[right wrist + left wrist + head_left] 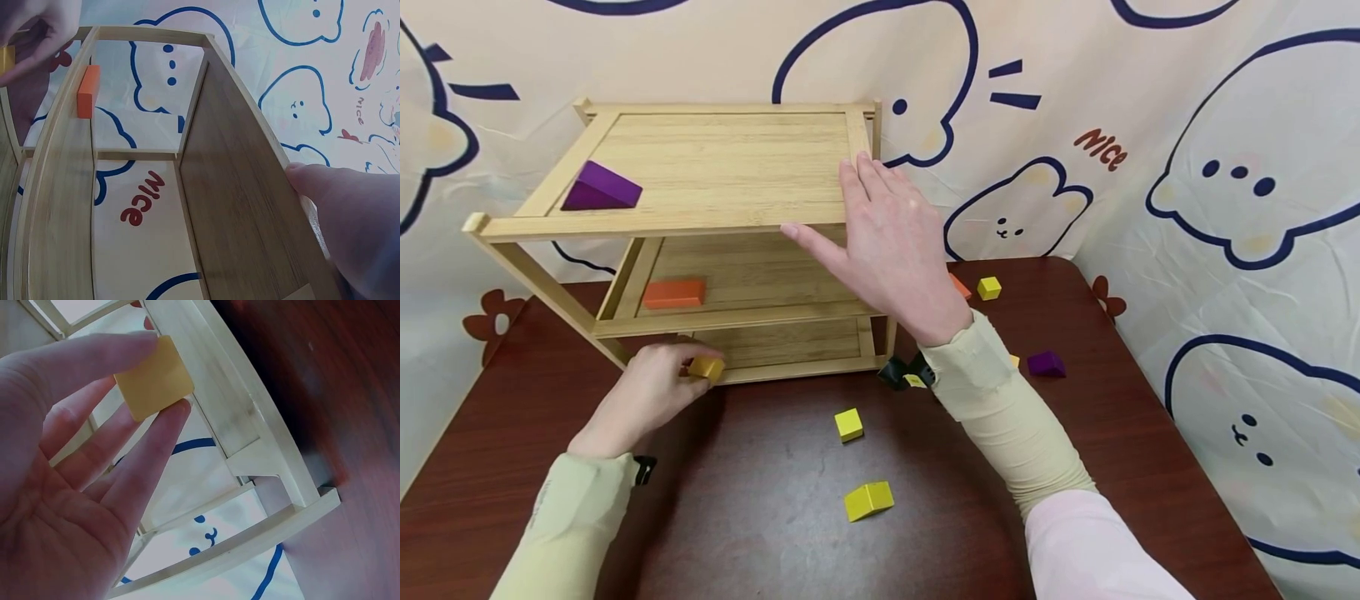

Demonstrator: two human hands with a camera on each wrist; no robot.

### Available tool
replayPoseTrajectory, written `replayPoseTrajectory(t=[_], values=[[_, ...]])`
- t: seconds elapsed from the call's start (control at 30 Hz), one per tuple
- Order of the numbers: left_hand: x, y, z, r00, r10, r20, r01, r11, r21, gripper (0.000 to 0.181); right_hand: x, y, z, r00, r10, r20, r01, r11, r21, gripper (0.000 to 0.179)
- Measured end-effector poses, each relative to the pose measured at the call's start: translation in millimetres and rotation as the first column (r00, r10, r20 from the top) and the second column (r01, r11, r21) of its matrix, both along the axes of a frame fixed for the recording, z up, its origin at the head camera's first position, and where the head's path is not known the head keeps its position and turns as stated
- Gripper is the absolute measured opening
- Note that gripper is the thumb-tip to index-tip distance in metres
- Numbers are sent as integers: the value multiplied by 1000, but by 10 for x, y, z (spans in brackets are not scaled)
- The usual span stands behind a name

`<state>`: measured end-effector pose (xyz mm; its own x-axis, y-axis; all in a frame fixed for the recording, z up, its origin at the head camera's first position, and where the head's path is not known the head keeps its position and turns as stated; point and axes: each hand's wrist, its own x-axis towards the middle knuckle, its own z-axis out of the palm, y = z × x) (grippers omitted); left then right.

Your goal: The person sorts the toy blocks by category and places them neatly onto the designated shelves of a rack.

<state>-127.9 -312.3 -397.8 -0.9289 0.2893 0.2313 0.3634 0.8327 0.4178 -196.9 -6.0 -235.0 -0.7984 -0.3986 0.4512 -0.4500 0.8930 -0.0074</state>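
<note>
My left hand (651, 387) pinches a yellow block (156, 380) between thumb and fingertips, at the front left of the wooden shelf's (745, 222) lowest tier. With fingers straight, my right hand (898, 242) rests on the top board at its front right corner, the thumb (306, 178) along the front edge. A purple wedge-like block (601, 187) lies on the top board at the left. On the middle tier, also to the left, sits an orange rectangular block (674, 293).
In front of the shelf on the dark table (760, 517) are a yellow cube (848, 425) and a yellow angled block (869, 501). Right of the shelf lie a purple block (1047, 364), another yellow cube (989, 288) and a partly hidden orange block (959, 286). A printed cloth hangs behind.
</note>
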Motion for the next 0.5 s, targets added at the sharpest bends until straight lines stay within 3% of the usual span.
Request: replayPoseTrajectory(t=[0.5], values=[[-151,-23,-40,1000,20,8,-21,1000,6,35,0,2,0,1000,0,-9,0,1000,1,103]])
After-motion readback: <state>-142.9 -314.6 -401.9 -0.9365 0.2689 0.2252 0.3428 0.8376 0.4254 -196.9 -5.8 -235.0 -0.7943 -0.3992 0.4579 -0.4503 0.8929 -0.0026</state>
